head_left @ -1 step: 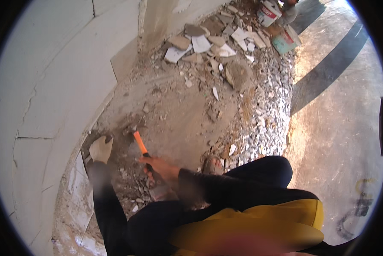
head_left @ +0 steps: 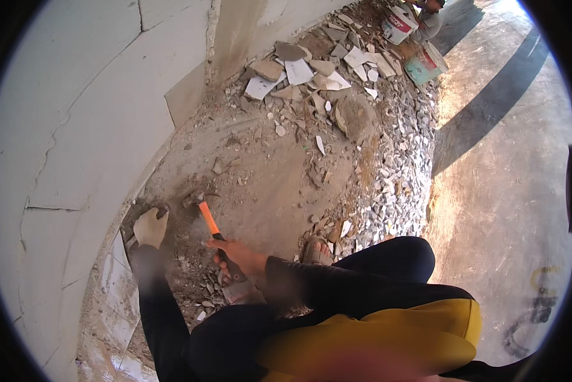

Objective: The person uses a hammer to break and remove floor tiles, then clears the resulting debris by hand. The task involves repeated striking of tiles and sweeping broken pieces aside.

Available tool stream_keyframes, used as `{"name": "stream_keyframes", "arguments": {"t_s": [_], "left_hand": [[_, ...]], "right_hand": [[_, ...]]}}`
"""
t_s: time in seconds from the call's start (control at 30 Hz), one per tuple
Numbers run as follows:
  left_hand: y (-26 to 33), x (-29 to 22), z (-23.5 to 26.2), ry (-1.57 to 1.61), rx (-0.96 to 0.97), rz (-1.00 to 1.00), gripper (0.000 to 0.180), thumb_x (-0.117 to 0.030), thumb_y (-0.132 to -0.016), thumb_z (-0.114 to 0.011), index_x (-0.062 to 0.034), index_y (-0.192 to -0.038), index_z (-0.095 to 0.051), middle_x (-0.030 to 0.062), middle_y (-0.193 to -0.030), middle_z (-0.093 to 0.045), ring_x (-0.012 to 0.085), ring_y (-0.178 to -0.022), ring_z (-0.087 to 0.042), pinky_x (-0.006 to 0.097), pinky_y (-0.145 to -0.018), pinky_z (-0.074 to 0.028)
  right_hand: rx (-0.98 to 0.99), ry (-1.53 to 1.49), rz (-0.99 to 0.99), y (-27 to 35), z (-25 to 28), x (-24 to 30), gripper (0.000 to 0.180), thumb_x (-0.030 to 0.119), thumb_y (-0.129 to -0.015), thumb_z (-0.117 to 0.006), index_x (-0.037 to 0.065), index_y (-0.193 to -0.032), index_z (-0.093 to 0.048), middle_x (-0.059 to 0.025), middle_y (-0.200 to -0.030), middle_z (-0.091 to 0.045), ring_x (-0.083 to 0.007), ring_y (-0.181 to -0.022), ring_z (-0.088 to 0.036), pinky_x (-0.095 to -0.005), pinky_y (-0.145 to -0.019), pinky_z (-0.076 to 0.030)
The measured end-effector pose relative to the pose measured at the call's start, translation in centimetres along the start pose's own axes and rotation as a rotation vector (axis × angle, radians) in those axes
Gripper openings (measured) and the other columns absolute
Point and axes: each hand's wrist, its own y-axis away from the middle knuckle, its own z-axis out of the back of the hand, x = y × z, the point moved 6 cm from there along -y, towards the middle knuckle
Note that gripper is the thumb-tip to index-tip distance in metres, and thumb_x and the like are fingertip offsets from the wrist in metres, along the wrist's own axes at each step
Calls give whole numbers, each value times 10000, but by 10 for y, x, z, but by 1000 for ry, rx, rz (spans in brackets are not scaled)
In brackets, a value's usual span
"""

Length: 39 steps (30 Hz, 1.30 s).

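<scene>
My right hand [head_left: 235, 254] is bare and wrapped round the black grip of a hammer [head_left: 208, 218] with an orange shaft. The hammer's metal head, with a thin curved end, is low over the dusty ground, just right of my left hand [head_left: 150, 228]. That left hand wears a pale work glove and is closed close to the foot of the wall. A small dark rounded end [head_left: 163, 208] shows at its fingers; the rest of what it grips is hidden.
A pale block wall [head_left: 76, 146] curves along the left. Broken tile pieces [head_left: 297, 72] and rubble lie ahead, with a band of white stone chips [head_left: 397, 172] to the right. Two buckets [head_left: 399, 25] and another person [head_left: 430, 20] are at the far right, beside a concrete floor [head_left: 490, 191].
The hammer's head shows more sharply now, close to the ground. More of the other person is in view at the top right. Both my hands stay in nearly the same places.
</scene>
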Motion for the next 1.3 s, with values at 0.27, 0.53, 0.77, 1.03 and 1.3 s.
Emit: {"name": "stream_keyframes", "arguments": {"t_s": [0.27,0.53,0.77,1.03,1.3], "left_hand": [[-9,-1,-4,-1,13,58,394,-479,-941,-791,-85,-921,-769,210,-900,-776,462,-914,-751,583,-792,-577],[-11,1,-7,-32,42,64,430,-520,-951,-769,-90,-949,-782,216,-949,-790,454,-945,-764,582,-835,-592],[-10,8,-17,-14,163,15,543,-621,-1003,-660,-119,-1142,-814,172,-1078,-811,397,-1033,-770,555,-882,-598],[-9,11,-16,2,174,116,513,-593,-985,-690,-136,-1175,-825,139,-1077,-822,373,-1046,-772,523,-896,-602],[-10,14,-17,1,177,118,505,-583,-979,-699,-136,-1178,-824,133,-1062,-822,369,-1040,-773,515,-894,-603]], "right_hand": [[35,32,-2,-1,-1,0,335,451,-1078,-694,194,-1130,-485,-9,-782,-609,-153,-502,-557,-366,-419,-460],[6,24,8,-2,-3,0,359,423,-1087,-673,129,-1251,-549,-35,-807,-609,-128,-545,-568,-347,-444,-497],[-108,53,89,0,3,-8,283,404,-1132,-562,164,-1264,-633,-26,-746,-527,-152,-502,-487,-395,-437,-508],[-60,89,172,4,-31,3,440,529,-1182,-502,96,-1169,-578,22,-718,-486,-109,-514,-445,-335,-469,-433],[-34,112,154,-6,-41,-3,485,538,-1172,-499,57,-1188,-559,4,-720,-490,-121,-522,-475,-334,-457,-439]]}}
